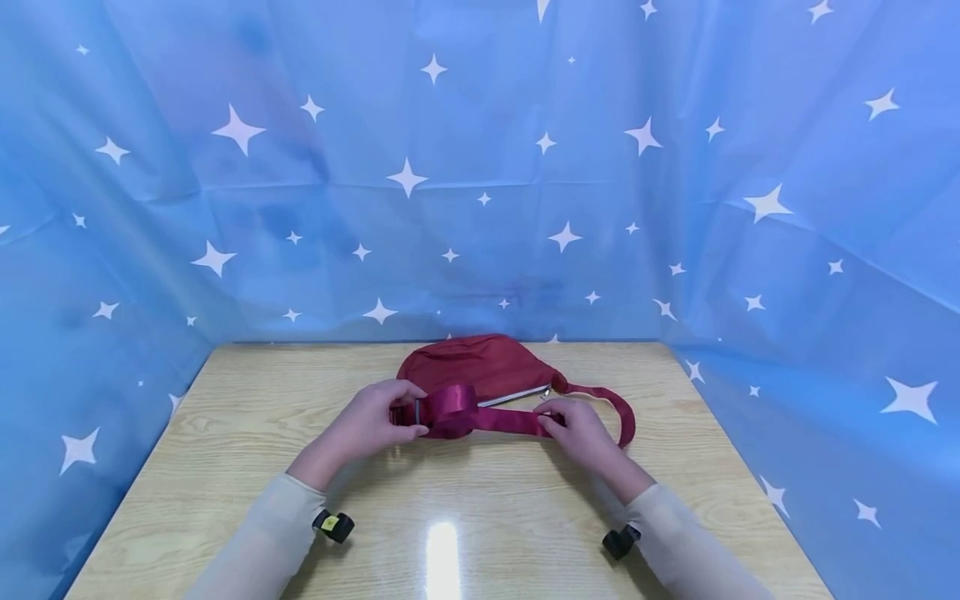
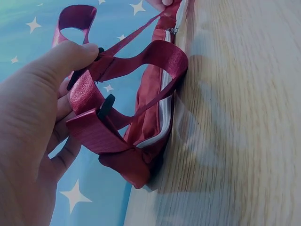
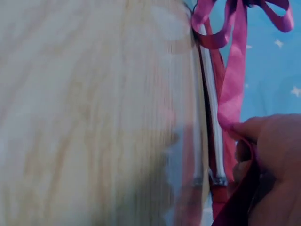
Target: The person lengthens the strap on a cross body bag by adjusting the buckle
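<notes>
Bag: a dark red waist bag of soft fabric [image 1: 480,362], half-moon in outline, lies at the far part of the surface, its zipper side turned to the person.
Zipper: a whitish zipper with metal pull [image 1: 517,395] runs along the near side of the bag; the pull is at the right end.
Strap: a shiny crimson strap of flat webbing [image 1: 510,420] passes between the two hands, in front of the bag. Near the left hand it makes a raised loop (in the left wrist view, several loops), and to the right it curves back to the bag's right end.
Left hand: the hand [image 1: 375,414] pinches the strap at a slim black fitting, the thumb on one side and the fingers bent behind. A second black fitting [image 2: 106,106] (perhaps of plastic) sits on the strap just beside.
Right hand: the hand [image 1: 579,432] has the strap between thumb and bent fingers, near the zipper pull; the gap is closed upon the webbing.
Surface: a pale wood-grain surface [image 1: 525,517] carries the bag.
Backdrop: a blue cloth with white four-pointed stars [image 1: 480,117] hangs behind and at both sides.
</notes>
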`<state>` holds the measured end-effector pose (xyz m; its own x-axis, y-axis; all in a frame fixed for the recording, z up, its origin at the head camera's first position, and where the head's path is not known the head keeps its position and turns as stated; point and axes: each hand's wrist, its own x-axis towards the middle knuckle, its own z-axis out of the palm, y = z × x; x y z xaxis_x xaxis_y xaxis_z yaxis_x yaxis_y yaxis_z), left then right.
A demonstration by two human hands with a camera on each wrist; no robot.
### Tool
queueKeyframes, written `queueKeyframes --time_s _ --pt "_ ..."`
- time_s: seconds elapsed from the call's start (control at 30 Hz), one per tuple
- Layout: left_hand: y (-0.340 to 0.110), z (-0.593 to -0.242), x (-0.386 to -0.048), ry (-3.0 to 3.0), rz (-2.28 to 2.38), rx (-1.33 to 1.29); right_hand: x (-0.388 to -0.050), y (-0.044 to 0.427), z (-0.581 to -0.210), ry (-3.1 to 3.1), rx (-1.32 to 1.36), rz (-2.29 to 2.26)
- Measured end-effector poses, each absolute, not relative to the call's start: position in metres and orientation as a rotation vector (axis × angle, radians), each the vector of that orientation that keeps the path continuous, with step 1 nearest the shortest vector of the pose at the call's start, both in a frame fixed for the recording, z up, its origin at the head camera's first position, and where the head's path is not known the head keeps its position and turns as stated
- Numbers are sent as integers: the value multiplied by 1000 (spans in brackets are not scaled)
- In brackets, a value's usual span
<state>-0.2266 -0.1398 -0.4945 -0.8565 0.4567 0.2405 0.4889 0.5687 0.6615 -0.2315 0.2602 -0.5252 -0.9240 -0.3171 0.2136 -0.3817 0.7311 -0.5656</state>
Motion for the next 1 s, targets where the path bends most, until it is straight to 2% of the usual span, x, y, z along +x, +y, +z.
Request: queueKeyframes --time_s 0.2,0.5,0.7,0.87,1.0 --pt "-138 -495 -227 -2745 -1158 -839 -235 227 -523 -2885 630 906" --pt "-135 -495 -229 -2744 -1155 -853 -237 179 -519 -2831 828 1205" --pt "-138 -497 -228 -2763 -1176 -809 -237 195 -519 -2803 763 1273" --pt "-138 -495 -227 -2743 -1259 -819 -237 223 -526 -2835 667 1188" --pt "-138 -494 -227 -2741 -1273 -820 -237 226 -528 -2860 663 1105"
